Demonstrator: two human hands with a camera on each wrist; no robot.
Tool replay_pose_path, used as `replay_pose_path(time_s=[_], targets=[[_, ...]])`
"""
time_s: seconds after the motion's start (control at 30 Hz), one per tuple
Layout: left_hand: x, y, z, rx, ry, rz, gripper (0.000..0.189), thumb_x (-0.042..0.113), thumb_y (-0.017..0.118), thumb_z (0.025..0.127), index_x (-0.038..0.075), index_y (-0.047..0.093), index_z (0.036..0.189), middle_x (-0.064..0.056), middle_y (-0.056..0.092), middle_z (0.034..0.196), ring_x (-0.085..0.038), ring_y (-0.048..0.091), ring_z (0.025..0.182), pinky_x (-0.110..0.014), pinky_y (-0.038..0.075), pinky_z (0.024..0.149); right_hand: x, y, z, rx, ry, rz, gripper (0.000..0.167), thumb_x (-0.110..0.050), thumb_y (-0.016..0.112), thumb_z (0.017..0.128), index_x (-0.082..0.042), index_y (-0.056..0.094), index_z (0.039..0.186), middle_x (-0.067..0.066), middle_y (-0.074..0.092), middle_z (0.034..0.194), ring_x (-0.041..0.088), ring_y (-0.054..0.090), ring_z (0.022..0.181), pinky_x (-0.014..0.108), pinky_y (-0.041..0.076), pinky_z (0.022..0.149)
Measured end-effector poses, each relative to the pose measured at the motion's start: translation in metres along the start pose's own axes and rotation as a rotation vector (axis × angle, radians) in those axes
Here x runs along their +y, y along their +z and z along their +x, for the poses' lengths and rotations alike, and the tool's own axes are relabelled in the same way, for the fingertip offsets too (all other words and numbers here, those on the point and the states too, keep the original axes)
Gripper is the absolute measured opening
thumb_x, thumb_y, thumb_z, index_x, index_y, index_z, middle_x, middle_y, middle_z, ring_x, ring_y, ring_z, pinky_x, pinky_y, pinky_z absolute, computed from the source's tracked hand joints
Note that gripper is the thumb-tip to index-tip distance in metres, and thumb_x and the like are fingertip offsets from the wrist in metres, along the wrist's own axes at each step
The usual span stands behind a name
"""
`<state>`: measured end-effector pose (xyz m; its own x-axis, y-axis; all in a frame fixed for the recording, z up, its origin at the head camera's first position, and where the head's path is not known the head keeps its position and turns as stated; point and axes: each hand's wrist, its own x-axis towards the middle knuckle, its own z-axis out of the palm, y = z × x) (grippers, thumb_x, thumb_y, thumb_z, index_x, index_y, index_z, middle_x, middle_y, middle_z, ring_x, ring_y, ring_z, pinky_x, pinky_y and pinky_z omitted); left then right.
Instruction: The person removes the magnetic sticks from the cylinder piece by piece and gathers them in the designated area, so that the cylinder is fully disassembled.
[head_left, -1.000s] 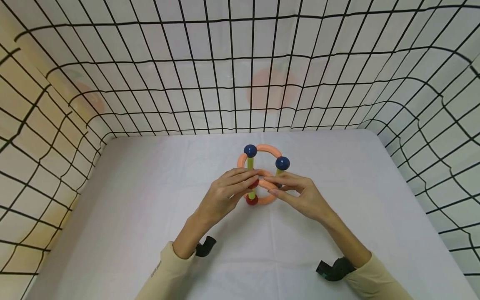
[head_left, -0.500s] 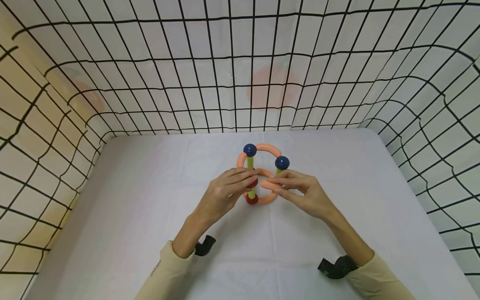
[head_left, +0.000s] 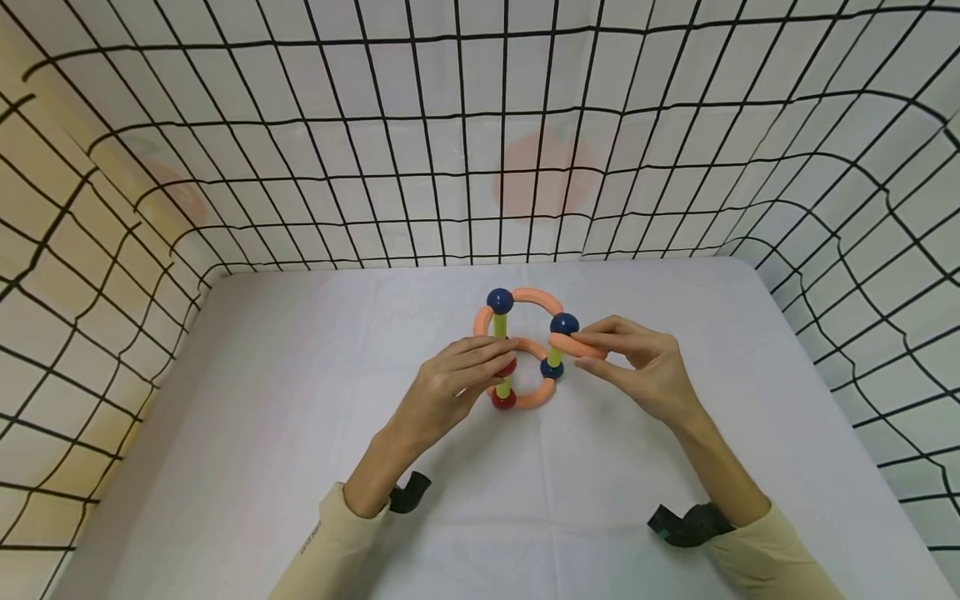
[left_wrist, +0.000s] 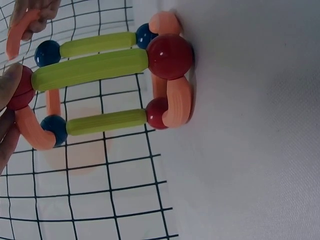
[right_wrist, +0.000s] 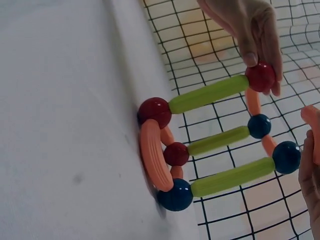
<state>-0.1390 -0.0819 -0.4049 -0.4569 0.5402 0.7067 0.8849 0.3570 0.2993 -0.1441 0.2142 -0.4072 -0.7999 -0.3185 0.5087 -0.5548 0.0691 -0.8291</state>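
Note:
A frame of balls and sticks stands on the white cloth in the head view, with upright green sticks (left_wrist: 90, 69) joining a lower and an upper ring of red and blue balls and curved orange sticks. My left hand (head_left: 450, 379) grips the upper red ball (right_wrist: 260, 76) at its near left. Between thumb and fingers, my right hand (head_left: 648, 367) pinches a loose curved orange stick (head_left: 577, 347), just right of the frame. From the head, that stick overlaps the upper right blue ball (head_left: 564, 322); both wrist views show it apart from the upper red ball.
White cloth (head_left: 300, 350) covers the table. A black wire grid (head_left: 465, 175) rises at the back and both sides. Black wrist-worn devices (head_left: 690, 527) sit at both cuffs.
My right hand has drawn the curved orange stick away from the upper red ball, to the right and slightly up, uncovering the lower right blue ball. The left hand has stayed put.

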Motion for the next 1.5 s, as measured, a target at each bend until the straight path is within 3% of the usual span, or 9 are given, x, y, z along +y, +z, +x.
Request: replay_pose_path(time_s=[0.23,0.57,0.73,0.87,1.0,1.17,1.23,1.33,1.5], targets=[[0.001,-0.001,-0.001,-0.005,-0.015,0.011,0.044,-0.002,0.083,0.081,0.0,0.074,0.124,-0.013,0.074,0.127,-0.027,0.07,0.121,-0.035,0.057,0.104,-0.002,-0.011,0.003,0.147,0.074,-0.02,0.03,0.015,0.077,0.083,0.011,0.075,0.112,0.001,0.074,0.105,0.015,0.065,0.101,0.018,0.055,0.096],[0.001,0.001,-0.001,0.008,-0.023,-0.024,0.049,-0.005,0.086,0.077,-0.002,0.074,0.124,-0.014,0.075,0.125,-0.029,0.07,0.12,-0.036,0.058,0.102,0.012,-0.035,0.005,0.335,0.225,-0.211,0.032,-0.004,0.074,0.095,-0.003,0.074,0.127,-0.01,0.072,0.107,0.008,0.065,0.108,0.01,0.052,0.085],[0.001,0.002,-0.001,0.012,-0.023,-0.032,0.049,-0.005,0.086,0.077,-0.002,0.074,0.124,-0.015,0.075,0.125,-0.029,0.07,0.119,-0.036,0.058,0.102,0.029,-0.047,0.003,0.403,0.36,-0.271,0.033,-0.017,0.075,0.096,-0.008,0.074,0.127,-0.017,0.072,0.108,0.001,0.065,0.105,0.008,0.052,0.084],[0.001,0.001,-0.001,0.017,-0.021,-0.046,0.046,-0.001,0.085,0.08,-0.002,0.073,0.124,-0.015,0.075,0.126,-0.029,0.07,0.119,-0.035,0.058,0.102,0.044,-0.055,0.001,0.4,0.499,-0.339,0.037,-0.027,0.077,0.096,-0.006,0.075,0.126,-0.013,0.076,0.113,-0.005,0.06,0.107,0.007,0.049,0.08],[0.001,0.001,-0.001,0.022,-0.023,-0.059,0.045,-0.001,0.085,0.08,-0.003,0.073,0.124,-0.015,0.074,0.127,-0.029,0.07,0.119,-0.035,0.058,0.102,0.057,-0.061,-0.001,0.367,0.647,-0.401,0.045,-0.037,0.076,0.095,-0.005,0.074,0.126,0.008,0.075,0.128,0.007,0.061,0.119,0.009,0.049,0.077],[0.0,0.002,-0.002,0.026,-0.023,-0.064,0.044,-0.002,0.085,0.08,-0.003,0.074,0.123,-0.015,0.075,0.126,-0.029,0.07,0.119,-0.034,0.058,0.103,0.07,-0.064,-0.003,0.322,0.757,-0.441,0.048,-0.038,0.077,0.095,-0.002,0.073,0.126,0.021,0.068,0.134,0.034,0.058,0.136,0.036,0.051,0.105],[0.0,0.002,-0.002,0.023,-0.021,-0.061,0.045,-0.003,0.085,0.079,-0.003,0.074,0.123,-0.015,0.075,0.126,-0.029,0.07,0.119,-0.034,0.058,0.103,0.074,-0.064,-0.005,0.304,0.777,-0.454,0.044,-0.032,0.077,0.095,-0.001,0.073,0.127,0.022,0.069,0.133,0.036,0.058,0.134,0.04,0.051,0.105],[0.0,0.002,-0.002,0.018,-0.022,-0.052,0.048,-0.005,0.086,0.078,-0.002,0.073,0.124,-0.014,0.075,0.126,-0.029,0.07,0.12,-0.035,0.058,0.102,0.077,-0.064,-0.007,0.283,0.796,-0.469,0.04,-0.027,0.076,0.096,-0.002,0.073,0.127,0.022,0.069,0.133,0.035,0.06,0.131,0.026,0.051,0.093],[-0.001,0.002,-0.003,0.013,-0.024,-0.046,0.048,-0.006,0.086,0.078,-0.002,0.073,0.125,-0.015,0.075,0.125,-0.028,0.07,0.12,-0.035,0.058,0.102,0.077,-0.067,-0.008,0.278,0.825,-0.486,0.053,-0.048,0.077,0.092,-0.007,0.075,0.127,0.019,0.072,0.129,0.032,0.061,0.128,0.016,0.045,0.084]])
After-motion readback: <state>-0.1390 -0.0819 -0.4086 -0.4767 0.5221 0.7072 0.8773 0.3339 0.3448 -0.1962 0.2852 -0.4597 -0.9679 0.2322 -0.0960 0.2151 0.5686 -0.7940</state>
